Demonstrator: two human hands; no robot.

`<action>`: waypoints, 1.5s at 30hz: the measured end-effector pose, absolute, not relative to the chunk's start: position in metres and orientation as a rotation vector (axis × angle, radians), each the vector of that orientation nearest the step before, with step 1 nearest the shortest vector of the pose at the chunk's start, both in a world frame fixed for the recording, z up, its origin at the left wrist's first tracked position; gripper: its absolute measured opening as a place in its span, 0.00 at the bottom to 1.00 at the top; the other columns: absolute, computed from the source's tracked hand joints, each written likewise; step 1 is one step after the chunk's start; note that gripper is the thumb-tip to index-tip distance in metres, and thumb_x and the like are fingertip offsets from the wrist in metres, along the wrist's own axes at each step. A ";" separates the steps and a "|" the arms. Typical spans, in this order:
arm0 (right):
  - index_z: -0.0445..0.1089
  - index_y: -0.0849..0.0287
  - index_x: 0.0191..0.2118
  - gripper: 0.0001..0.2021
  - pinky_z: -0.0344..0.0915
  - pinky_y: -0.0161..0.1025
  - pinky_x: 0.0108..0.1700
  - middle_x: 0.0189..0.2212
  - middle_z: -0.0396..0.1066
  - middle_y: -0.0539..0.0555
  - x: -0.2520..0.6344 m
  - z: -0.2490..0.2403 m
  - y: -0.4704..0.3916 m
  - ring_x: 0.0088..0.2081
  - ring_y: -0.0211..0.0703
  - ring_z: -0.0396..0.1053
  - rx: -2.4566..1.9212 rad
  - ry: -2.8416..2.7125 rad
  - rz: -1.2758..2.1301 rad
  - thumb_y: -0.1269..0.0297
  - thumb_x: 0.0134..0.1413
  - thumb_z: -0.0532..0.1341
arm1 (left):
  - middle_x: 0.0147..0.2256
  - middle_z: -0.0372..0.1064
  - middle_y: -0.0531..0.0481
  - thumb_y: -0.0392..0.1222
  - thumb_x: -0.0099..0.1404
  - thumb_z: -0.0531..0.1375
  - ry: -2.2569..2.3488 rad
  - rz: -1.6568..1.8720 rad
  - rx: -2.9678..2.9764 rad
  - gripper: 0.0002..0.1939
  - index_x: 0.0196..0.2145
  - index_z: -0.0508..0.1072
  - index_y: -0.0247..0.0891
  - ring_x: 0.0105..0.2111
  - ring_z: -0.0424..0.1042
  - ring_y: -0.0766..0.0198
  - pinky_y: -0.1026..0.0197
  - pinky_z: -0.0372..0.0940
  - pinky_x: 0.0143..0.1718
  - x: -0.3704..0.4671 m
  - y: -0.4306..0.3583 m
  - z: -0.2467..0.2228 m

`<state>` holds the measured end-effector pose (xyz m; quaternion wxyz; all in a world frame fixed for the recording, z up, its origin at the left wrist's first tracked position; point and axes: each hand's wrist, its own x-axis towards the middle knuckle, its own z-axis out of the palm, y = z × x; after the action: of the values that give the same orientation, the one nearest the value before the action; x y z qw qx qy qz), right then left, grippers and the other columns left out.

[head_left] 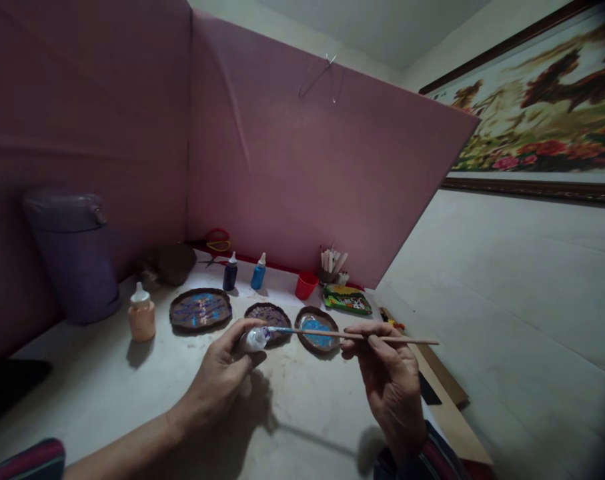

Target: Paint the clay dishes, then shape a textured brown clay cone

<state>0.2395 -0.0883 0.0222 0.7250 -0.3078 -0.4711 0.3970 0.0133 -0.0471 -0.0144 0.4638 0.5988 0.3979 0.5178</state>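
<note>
My left hand point(227, 363) is closed around a small white squeeze bottle point(255, 339), its tip pointing right. In my right hand point(386, 373) is a thin wooden paintbrush point(322, 333), held level. Its blue-stained bristle end meets the bottle's tip, or lies just in front of it; I cannot tell which. Behind my hands lie three brown, rough-edged clay dishes: a left dish point(175, 319) streaked blue and purple, a middle dish point(277, 309) with purple marks, partly hidden by the bottle, and a right dish point(305, 319) with blue paint inside.
An orange paint bottle point(142, 320) stands at left, by a purple lidded bin point(79, 267). Further back are a dark paint bottle point(229, 275), a blue paint bottle point(257, 275), a red cup point(307, 285), a green packet point(347, 300) and scissors point(217, 240). Pink panels point(302, 160) rise behind.
</note>
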 end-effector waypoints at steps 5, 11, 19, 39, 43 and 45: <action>0.71 0.59 0.36 0.05 0.71 0.39 0.32 0.33 0.73 0.54 0.236 0.021 -0.094 0.29 0.41 0.74 -0.678 -1.149 0.820 0.70 0.57 0.57 | 0.41 0.70 0.49 0.33 0.56 0.59 0.974 1.302 1.579 0.16 0.43 0.71 0.41 0.42 0.69 0.59 0.58 0.63 0.44 0.012 -0.045 -0.019; 0.69 0.57 0.37 0.05 0.71 0.41 0.34 0.36 0.73 0.53 0.227 0.017 -0.100 0.30 0.42 0.74 -0.704 -1.285 0.784 0.69 0.58 0.57 | 0.41 0.70 0.47 0.28 0.55 0.57 0.938 1.345 1.930 0.17 0.42 0.72 0.41 0.43 0.68 0.58 0.53 0.62 0.46 0.011 -0.041 -0.026; 0.70 0.60 0.35 0.04 0.69 0.38 0.31 0.28 0.74 0.53 0.231 0.019 -0.095 0.27 0.41 0.73 -0.773 -1.128 0.889 0.67 0.56 0.58 | 0.40 0.71 0.46 0.29 0.54 0.57 0.928 1.298 1.966 0.18 0.42 0.73 0.41 0.42 0.68 0.57 0.53 0.63 0.44 0.010 -0.044 -0.022; 0.71 0.64 0.29 0.07 0.72 0.35 0.32 0.26 0.76 0.55 0.300 0.003 -0.056 0.27 0.38 0.73 -0.830 -0.659 0.800 0.65 0.45 0.65 | 0.32 0.70 0.53 0.39 0.55 0.60 1.080 1.203 1.409 0.18 0.45 0.70 0.41 0.25 0.67 0.67 0.67 0.61 0.24 0.010 -0.041 -0.024; 0.68 0.63 0.30 0.12 0.71 0.32 0.29 0.25 0.75 0.53 0.312 -0.009 -0.049 0.25 0.36 0.72 -0.899 -0.643 0.755 0.66 0.39 0.70 | 0.32 0.70 0.53 0.41 0.53 0.62 1.084 1.223 1.418 0.19 0.44 0.71 0.40 0.26 0.67 0.66 0.67 0.61 0.25 0.010 -0.041 -0.023; 0.67 0.62 0.31 0.14 0.70 0.31 0.29 0.25 0.76 0.53 0.316 -0.013 -0.047 0.24 0.36 0.72 -0.922 -0.643 0.744 0.67 0.36 0.71 | 0.32 0.70 0.52 0.41 0.54 0.62 1.080 1.218 1.417 0.20 0.45 0.70 0.40 0.26 0.66 0.66 0.67 0.61 0.25 0.010 -0.041 -0.023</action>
<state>0.3158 -0.0475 -0.0131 0.7813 -0.4271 -0.2977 0.3443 0.0102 -0.0410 -0.0233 0.4722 0.5786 0.4410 0.4977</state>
